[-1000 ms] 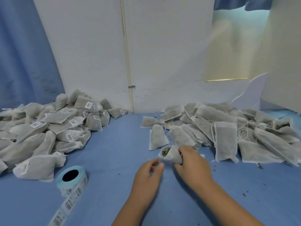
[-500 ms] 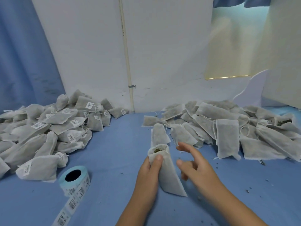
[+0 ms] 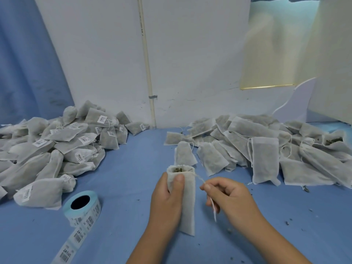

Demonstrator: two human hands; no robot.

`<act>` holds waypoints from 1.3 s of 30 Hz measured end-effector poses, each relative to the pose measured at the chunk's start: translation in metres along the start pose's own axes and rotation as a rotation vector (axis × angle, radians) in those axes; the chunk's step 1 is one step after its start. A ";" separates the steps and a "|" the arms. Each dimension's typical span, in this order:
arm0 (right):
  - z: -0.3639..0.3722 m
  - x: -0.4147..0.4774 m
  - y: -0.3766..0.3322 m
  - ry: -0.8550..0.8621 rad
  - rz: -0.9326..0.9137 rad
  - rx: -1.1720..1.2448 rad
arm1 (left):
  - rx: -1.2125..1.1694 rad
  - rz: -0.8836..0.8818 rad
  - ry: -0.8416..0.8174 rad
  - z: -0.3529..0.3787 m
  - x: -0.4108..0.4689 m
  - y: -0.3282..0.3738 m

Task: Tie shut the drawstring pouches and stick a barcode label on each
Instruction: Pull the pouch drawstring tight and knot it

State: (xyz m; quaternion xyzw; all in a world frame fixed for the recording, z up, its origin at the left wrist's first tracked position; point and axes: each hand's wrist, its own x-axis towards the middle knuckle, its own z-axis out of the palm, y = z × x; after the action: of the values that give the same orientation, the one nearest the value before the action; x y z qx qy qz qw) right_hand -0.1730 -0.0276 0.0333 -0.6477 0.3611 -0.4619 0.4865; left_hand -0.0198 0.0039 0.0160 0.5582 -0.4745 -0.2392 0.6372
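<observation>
Pouch [image 3: 187, 202]: upright above the counter [image 3: 123, 178], front centre, between the hands. The mouth faces up and gapes, which I judge keeps the herb fill from spilling.
Left hand [image 3: 167, 202]: wrapped round the pouch's upper half, thumb across the front just below the mouth. I judge it braces the neck against the pull.
Right hand [image 3: 228, 199]: curled, pinching the string [image 3: 200, 179] just beside the mouth; the loose end hangs below.
String: runs taut from the hem; mouth not yet gathered.
Roll [image 3: 82, 204]: lies left of the hands, strip trailing toward me, handy for labelling.
Left pile [image 3: 57, 145]: labelled pouches.
Right pile [image 3: 266, 149]: unlabelled, well apart from the left pile.
</observation>
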 end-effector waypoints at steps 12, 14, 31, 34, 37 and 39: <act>-0.016 0.003 -0.032 -0.311 0.218 0.894 | 0.384 0.247 -0.222 -0.009 -0.001 -0.010; -0.020 0.006 -0.044 -0.339 0.148 0.996 | 0.415 0.232 -0.270 -0.006 -0.004 -0.011; 0.010 0.048 -0.092 -0.133 0.063 0.853 | 0.301 0.134 -0.349 -0.021 -0.007 -0.003; 0.021 0.044 -0.088 -0.151 0.065 0.848 | 0.405 0.147 -0.464 -0.014 -0.012 0.003; 0.040 0.041 -0.082 -0.210 0.133 0.820 | 0.362 0.174 -0.470 -0.009 -0.015 0.016; 0.047 0.039 -0.081 -0.223 0.154 0.833 | 0.053 0.182 -0.349 -0.001 -0.016 0.030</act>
State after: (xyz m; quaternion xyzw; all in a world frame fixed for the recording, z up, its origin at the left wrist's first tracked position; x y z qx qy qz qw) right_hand -0.1146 -0.0281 0.1165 -0.4135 0.1365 -0.4577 0.7752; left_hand -0.0321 0.0254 0.0387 0.4797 -0.6322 -0.2613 0.5495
